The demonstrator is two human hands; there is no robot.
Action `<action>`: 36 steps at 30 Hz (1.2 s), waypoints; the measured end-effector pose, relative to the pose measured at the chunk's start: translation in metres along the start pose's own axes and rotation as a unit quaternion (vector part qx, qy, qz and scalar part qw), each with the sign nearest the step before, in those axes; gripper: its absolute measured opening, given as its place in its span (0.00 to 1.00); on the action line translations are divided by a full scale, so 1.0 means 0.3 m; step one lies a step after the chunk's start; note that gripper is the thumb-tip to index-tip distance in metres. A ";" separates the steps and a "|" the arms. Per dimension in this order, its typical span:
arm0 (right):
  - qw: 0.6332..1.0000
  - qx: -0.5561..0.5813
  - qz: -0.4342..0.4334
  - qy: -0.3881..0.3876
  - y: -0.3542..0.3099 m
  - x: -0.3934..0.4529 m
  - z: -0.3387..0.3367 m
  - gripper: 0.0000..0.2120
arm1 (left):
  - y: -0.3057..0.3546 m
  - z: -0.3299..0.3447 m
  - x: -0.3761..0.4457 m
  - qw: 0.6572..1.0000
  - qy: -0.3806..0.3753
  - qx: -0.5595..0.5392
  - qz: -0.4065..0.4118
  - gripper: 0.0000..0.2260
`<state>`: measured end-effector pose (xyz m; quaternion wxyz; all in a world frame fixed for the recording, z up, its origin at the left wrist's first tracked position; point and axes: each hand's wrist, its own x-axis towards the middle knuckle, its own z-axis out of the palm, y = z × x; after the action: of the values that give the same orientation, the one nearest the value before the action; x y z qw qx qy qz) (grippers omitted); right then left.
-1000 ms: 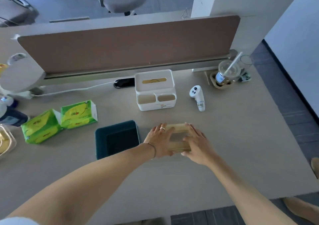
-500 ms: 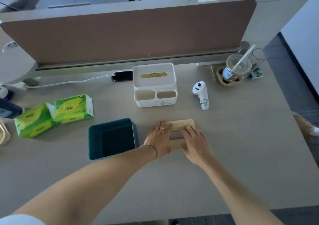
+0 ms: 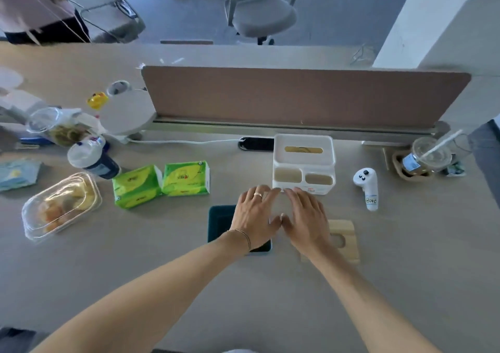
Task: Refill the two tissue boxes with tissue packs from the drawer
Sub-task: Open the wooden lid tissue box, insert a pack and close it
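Observation:
A white tissue box (image 3: pixel 303 160) with a slotted lid and two front compartments stands at the back of the desk. My left hand (image 3: pixel 255 216) and my right hand (image 3: pixel 305 217) hover side by side just in front of it, fingers spread, holding nothing; the fingertips reach its front base. A dark teal open box (image 3: pixel 219 222) lies partly under my left wrist. Its wooden lid (image 3: pixel 343 237) lies flat on the desk by my right wrist. Two green tissue packs (image 3: pixel 161 183) lie to the left.
A white controller (image 3: pixel 367 187) lies right of the white box. A lidded drink cup with a straw (image 3: pixel 427 157) stands at the far right. A clear food container (image 3: pixel 61 208), a bottle (image 3: pixel 92 160) and a lamp base (image 3: pixel 127 114) crowd the left. A brown divider (image 3: pixel 305 95) runs behind.
Both hands have let go of the wooden lid, which now lies on the desk, and moved forward towards the white tissue box. The camera has tilted up and shows more of the left side.

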<state>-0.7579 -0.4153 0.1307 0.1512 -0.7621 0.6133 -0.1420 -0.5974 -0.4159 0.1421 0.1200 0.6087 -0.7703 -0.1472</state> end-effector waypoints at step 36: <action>0.994 -0.066 -0.055 -0.063 -0.644 0.314 0.238 0.33 | -0.932 -0.206 0.070 0.990 -0.103 0.037 -0.092 0.47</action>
<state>-0.5373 -0.4643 0.1467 0.1307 -0.8106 0.5675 -0.0609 -0.3273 -0.5018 0.0952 0.0029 0.6626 -0.7241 -0.1913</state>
